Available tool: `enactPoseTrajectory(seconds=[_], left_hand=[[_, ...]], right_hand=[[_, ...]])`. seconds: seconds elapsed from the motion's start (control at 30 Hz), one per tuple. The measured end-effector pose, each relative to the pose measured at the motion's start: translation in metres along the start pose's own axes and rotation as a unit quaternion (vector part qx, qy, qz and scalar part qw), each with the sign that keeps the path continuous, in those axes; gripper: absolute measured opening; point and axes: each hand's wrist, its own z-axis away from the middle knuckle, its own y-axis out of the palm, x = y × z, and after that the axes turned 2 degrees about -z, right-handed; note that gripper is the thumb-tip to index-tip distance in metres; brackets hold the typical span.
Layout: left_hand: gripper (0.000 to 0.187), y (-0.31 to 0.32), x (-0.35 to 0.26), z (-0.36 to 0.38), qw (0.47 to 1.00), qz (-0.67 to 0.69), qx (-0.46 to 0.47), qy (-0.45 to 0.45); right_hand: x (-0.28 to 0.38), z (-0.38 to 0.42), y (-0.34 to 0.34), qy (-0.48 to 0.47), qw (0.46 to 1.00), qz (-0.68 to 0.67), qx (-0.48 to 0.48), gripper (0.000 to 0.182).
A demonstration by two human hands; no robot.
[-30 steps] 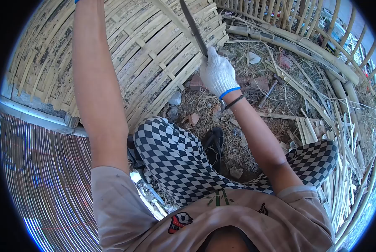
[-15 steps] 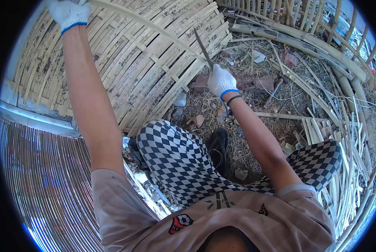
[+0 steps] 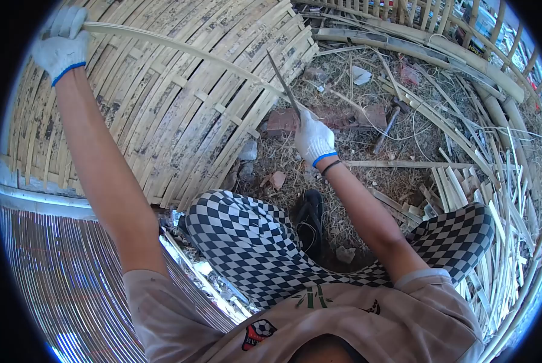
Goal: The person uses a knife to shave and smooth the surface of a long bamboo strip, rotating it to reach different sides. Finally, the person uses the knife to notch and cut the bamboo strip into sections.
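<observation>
A big woven mat (image 3: 156, 103) fills the left side of the scene. The person's left hand (image 3: 62, 42), in a white glove with a blue edge, is above the far left part of the mat. Its fingers are closed around one end of a long, thin strip (image 3: 189, 48). The strip bends across the top of the mat to the mat's right edge, where it meets a knife (image 3: 283, 80).

The right hand (image 3: 314, 134), also gloved, is just off the mat's right edge. Its fingers are wrapped around the knife's handle, and the blade points up toward the far part of the mat. You cannot tell if these fingers pinch the strip too.

Red bricks (image 3: 367, 118) lie right of the mat, with a hammer (image 3: 392, 124) just past them. Farther right of the mat is a pile of split sticks (image 3: 455, 187). The person's checked trousers (image 3: 246, 230) are at the near end of the mat, and a dark shoe (image 3: 309, 221) is to the right of that end.
</observation>
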Motion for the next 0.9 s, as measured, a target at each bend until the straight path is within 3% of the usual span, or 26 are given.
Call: enactPoseTrajectory(seconds=[0.07, 0.17, 0.23, 0.3, 0.43, 0.57, 0.67, 0.8, 0.9], left_hand=[[0.031, 0.004, 0.003, -0.008, 0.996, -0.065, -0.056, 0.027], [0.03, 0.027, 0.007, 0.001, 0.986, -0.096, -0.122, 0.058], [0.029, 0.005, 0.003, -0.006, 0.995, -0.049, -0.085, 0.021], [0.028, 0.009, 0.005, -0.017, 0.996, -0.03, -0.084, 0.016], [0.025, 0.025, 0.015, -0.011, 0.985, -0.056, -0.16, 0.039], [0.027, 0.012, 0.016, -0.012, 0.987, -0.053, -0.146, 0.027], [0.024, -0.061, 0.003, -0.038, 0.999, 0.013, 0.002, -0.043], [0.027, -0.042, 0.01, -0.032, 0.981, -0.053, -0.182, 0.037], [0.032, -0.018, 0.012, -0.019, 0.972, -0.092, -0.203, 0.069]], right_hand=[[-0.011, 0.001, 0.016, 0.001, 0.999, -0.021, -0.024, 0.026], [-0.068, -0.007, 0.045, 0.096, 0.994, 0.043, 0.033, 0.03], [-0.126, -0.009, 0.056, 0.174, 0.975, 0.054, 0.125, 0.034], [-0.143, 0.007, 0.047, 0.159, 0.978, 0.03, 0.131, 0.038], [-0.131, 0.008, 0.075, 0.182, 0.978, -0.026, 0.097, 0.038], [-0.106, 0.004, 0.066, 0.183, 0.979, -0.03, 0.091, 0.038], [-0.067, 0.001, 0.029, 0.137, 0.986, -0.019, 0.088, 0.034], [0.005, 0.006, -0.004, 0.023, 0.998, -0.061, 0.009, 0.022], [0.015, 0.011, 0.0, -0.053, 0.994, -0.088, -0.045, 0.019]])
